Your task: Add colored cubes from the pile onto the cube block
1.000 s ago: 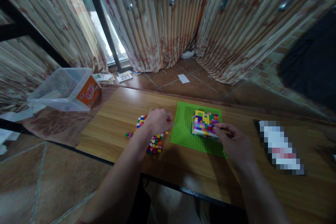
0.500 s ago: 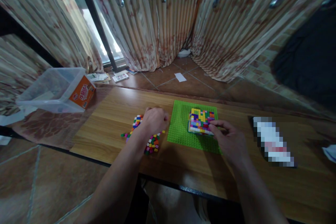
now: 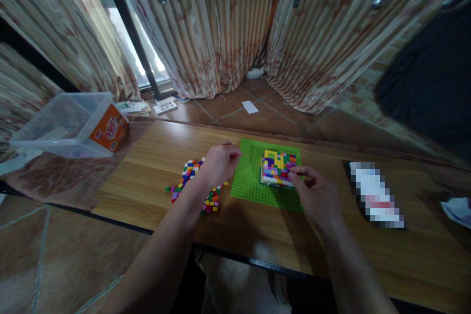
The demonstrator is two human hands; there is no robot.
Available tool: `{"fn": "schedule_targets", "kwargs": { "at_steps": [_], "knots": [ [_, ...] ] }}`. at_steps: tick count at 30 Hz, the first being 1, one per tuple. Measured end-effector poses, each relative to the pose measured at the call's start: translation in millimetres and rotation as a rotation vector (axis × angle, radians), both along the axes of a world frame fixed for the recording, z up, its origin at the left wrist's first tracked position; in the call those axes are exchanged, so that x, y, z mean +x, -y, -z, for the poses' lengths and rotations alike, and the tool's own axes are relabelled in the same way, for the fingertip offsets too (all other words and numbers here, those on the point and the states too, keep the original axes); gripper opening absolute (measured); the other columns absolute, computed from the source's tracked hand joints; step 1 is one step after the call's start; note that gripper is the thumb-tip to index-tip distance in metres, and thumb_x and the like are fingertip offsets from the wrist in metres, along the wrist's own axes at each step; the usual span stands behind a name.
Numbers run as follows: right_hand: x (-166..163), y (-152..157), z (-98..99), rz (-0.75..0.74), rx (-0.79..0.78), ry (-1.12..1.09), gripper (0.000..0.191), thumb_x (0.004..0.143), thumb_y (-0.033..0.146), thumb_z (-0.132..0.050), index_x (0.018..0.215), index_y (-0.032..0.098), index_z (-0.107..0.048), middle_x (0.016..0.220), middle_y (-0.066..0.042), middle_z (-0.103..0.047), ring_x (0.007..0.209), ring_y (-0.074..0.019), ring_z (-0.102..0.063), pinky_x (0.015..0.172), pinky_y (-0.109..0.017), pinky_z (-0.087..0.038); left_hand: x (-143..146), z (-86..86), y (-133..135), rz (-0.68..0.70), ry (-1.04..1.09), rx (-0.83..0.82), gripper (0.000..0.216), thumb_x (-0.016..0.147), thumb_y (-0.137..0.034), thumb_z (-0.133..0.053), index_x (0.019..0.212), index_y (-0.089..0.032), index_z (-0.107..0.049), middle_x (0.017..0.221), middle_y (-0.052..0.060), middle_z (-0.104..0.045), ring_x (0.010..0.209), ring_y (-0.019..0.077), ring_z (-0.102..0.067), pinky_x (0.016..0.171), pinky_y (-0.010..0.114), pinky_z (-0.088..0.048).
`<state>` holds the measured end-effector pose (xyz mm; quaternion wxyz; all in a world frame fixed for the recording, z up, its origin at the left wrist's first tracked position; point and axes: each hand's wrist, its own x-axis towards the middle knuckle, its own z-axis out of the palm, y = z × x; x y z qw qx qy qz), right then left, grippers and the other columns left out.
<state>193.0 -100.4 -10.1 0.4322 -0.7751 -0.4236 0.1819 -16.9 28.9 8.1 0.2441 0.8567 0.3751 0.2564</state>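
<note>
A multicoloured building-brick block [image 3: 277, 169] stands on a green studded baseplate [image 3: 246, 176]. My right hand [image 3: 318, 194] is at the block's right side, thumb and forefinger closed together against its near right corner. Whether a single loose brick is between those fingertips cannot be made out. Over the wood to the left of the baseplate hovers my left hand [image 3: 221, 162], fingers curled in and pinched; what they hold, if anything, is hidden. Beneath that wrist and forearm lies a pile of small loose bricks [image 3: 211, 201] in many colours, partly covered by the arm.
The wooden table [image 3: 136, 171] carries a blurred-out flat object [image 3: 377, 196] on the right and a crumpled white item [image 3: 456, 211] at the far right. A clear plastic bin [image 3: 62, 127] with an orange label is at the left. Curtains [image 3: 206, 34] hang behind.
My left hand has lifted slightly away from the loose bricks towards the baseplate, its fingers still curled. My right hand stays at the block's corner. The whole view has shifted a little.
</note>
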Motion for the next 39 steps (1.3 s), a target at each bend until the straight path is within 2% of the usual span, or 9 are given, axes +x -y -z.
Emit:
{"fn": "schedule_targets", "kwargs": {
  "at_steps": [6, 12, 17, 20, 23, 26, 31, 39],
  "knots": [
    [0, 1, -0.6, -0.013, 0.014, 0.033, 0.032, 0.079, 0.045, -0.06, 0.091, 0.02, -0.073, 0.082, -0.006, -0.071, 0.062, -0.017, -0.058, 0.063, -0.032, -0.044, 7, 4.2, 3, -0.006, 0.101, -0.022, 0.018, 0.079, -0.006, -0.055, 0.083, -0.015, -0.07, 0.083, 0.004, -0.068, 0.076, 0.0138, -0.064, 0.073, 0.024, -0.049],
    [-3, 2, -4.0, -0.008, 0.044, 0.101, 0.026, 0.08, 0.042, -0.06, 0.087, 0.02, -0.073, 0.091, -0.007, -0.069, 0.068, -0.018, -0.06, 0.068, -0.034, -0.048, 15, 4.1, 10, 0.046, 0.22, -0.134, 0.013, 0.084, -0.017, -0.057, 0.083, -0.016, -0.07, 0.076, 0.001, -0.069, 0.069, 0.0118, -0.062, 0.065, 0.022, -0.047],
    [-14, 3, -7.3, -0.001, 0.273, 0.272, 0.024, 0.085, 0.038, -0.057, 0.088, 0.021, -0.073, 0.105, -0.009, -0.062, 0.083, -0.0191, -0.062, 0.077, -0.038, -0.052, 27, 0.7, 20, 0.112, 0.437, -0.356, 0.014, 0.084, -0.025, -0.061, 0.081, -0.014, -0.07, 0.067, 0.0, -0.066, 0.063, 0.0102, -0.058, 0.062, 0.021, -0.046],
    [-26, 4, -9.6, -0.113, 0.4, 0.264, 0.016, 0.086, 0.033, -0.059, 0.09, 0.025, -0.072, 0.11, -0.006, -0.06, 0.093, -0.019, -0.063, 0.083, -0.038, -0.053, 33, -1.9, 26, 0.13, 0.518, -0.564, 0.017, 0.081, -0.029, -0.065, 0.078, -0.013, -0.069, 0.063, -0.001, -0.064, 0.057, 0.0085, -0.056, 0.057, 0.02, -0.045],
    [-37, 4, -10.6, -0.226, 0.456, 0.267, 0.013, 0.086, 0.028, -0.061, 0.093, 0.029, -0.072, 0.109, -0.004, -0.061, 0.101, -0.0197, -0.062, 0.089, -0.039, -0.052, 35, -3.1, 29, 0.136, 0.538, -0.712, 0.02, 0.078, -0.032, -0.069, 0.076, -0.013, -0.069, 0.063, -0.001, -0.064, 0.052, 0.0067, -0.053, 0.052, 0.019, -0.044],
    [-42, 4, -10.5, -0.274, 0.458, 0.286, 0.014, 0.085, 0.026, -0.062, 0.095, 0.031, -0.071, 0.108, -0.003, -0.061, 0.101, -0.0198, -0.062, 0.091, -0.041, -0.052, 35, -2.7, 30, 0.156, 0.554, -0.788, 0.022, 0.077, -0.035, -0.07, 0.075, -0.013, -0.069, 0.063, -0.002, -0.064, 0.05, 0.0056, -0.05, 0.05, 0.018, -0.042],
    [-42, 4, -12.2, -0.251, 0.424, 0.277, 0.011, 0.086, 0.03, -0.062, 0.092, 0.028, -0.071, 0.104, -0.003, -0.063, 0.098, -0.0193, -0.063, 0.086, -0.038, -0.053, 36, -2.3, 31, 0.196, 0.551, -0.835, 0.023, 0.076, -0.034, -0.071, 0.073, -0.012, -0.068, 0.061, -0.001, -0.062, 0.049, 0.0049, -0.05, 0.048, 0.018, -0.04],
    [-42, 4, -15.0, -0.283, 0.417, 0.197, 0.012, 0.088, 0.03, -0.061, 0.092, 0.028, -0.071, 0.1, -0.002, -0.065, 0.095, -0.0175, -0.063, 0.085, -0.035, -0.052, 38, -4.5, 34, 0.247, 0.577, -0.895, 0.028, 0.076, -0.038, -0.071, 0.082, -0.012, -0.067, 0.065, -0.001, -0.063, 0.049, 0.0052, -0.051, 0.048, 0.018, -0.043]
  ]
}}
